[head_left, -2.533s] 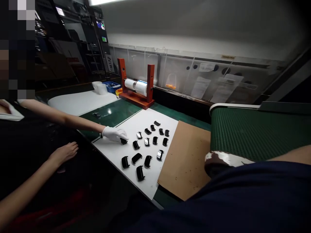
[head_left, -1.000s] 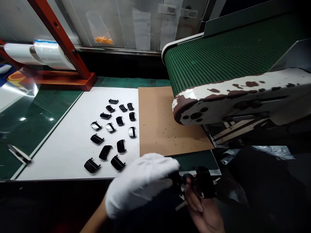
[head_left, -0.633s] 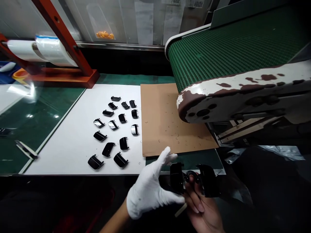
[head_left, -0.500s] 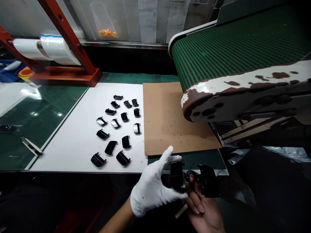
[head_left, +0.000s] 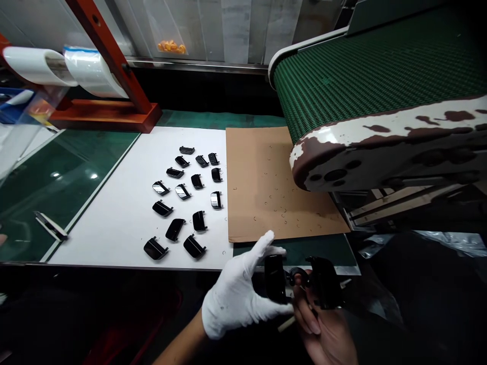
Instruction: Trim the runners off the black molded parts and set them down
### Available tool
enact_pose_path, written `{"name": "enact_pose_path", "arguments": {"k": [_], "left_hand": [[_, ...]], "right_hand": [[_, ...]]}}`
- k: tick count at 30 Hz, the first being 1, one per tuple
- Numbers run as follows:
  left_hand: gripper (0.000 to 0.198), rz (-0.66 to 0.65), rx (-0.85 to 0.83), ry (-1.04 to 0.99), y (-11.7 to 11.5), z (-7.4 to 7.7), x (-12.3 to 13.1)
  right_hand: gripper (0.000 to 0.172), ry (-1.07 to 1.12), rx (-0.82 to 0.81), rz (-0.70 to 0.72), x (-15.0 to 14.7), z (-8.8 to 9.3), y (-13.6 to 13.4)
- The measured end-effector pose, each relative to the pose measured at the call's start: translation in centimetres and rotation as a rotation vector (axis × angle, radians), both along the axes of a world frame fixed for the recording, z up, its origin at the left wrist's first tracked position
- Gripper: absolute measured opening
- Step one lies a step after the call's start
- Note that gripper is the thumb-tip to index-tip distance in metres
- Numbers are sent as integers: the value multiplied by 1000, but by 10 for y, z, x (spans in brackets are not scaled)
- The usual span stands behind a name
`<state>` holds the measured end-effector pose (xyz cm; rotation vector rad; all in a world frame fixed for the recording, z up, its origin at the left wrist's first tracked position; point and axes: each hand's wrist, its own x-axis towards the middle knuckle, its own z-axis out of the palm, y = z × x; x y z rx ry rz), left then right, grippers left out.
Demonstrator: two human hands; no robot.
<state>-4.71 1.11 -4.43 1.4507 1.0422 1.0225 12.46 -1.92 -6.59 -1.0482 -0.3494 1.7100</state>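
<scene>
My left hand [head_left: 238, 291], in a white glove, grips a glossy black plastic part [head_left: 275, 279] between thumb and fingers. My right hand [head_left: 323, 324] is bare. Its fingers curl beneath a second black plastic part [head_left: 327, 283] and a small dark ring-shaped piece [head_left: 297, 276] that sits between the two parts. Whether the pieces are joined is too dark to tell. A thin pale stick [head_left: 287, 324] pokes out by the right fingers. Several similar black parts [head_left: 198, 221] lie spread over the white sheet [head_left: 114, 223] to the left.
Brown cardboard [head_left: 251, 177] strewn with tiny curled bits lies beyond my hands. A green conveyor belt [head_left: 373, 76] overhangs it at right. Film rolls [head_left: 91, 71] hang on an orange stand [head_left: 106, 114]. A cutter [head_left: 51, 225] lies at left, near another person's fingertips [head_left: 2, 238].
My hands keep nearly the same hold on the black parts. At far left, clear film now stretches down from the rolls, and another person's fingertips have appeared. The view has shifted slightly.
</scene>
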Motion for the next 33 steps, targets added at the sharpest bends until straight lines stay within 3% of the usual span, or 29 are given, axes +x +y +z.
{"name": "enact_pose_path", "arguments": {"k": [8,17,21,25,29,33], "left_hand": [[101,-116,34,95,3,-1,-8],[93,-270,145,549,17,35,-12],[81,-342,186,621,22,40,-11],[83,-359,213,749,24,40,-9],[78,-323,355,638,20,34,-9],[87,-242,486,408,10,23,-11]], "right_hand": [[30,-215,65,-27,4,3,4],[40,-335,96,-38,0,10,9],[34,-361,102,-18,1,12,9],[33,-372,98,10,1,15,9],[37,-343,91,34,3,16,7],[32,-278,72,50,8,21,2]]}}
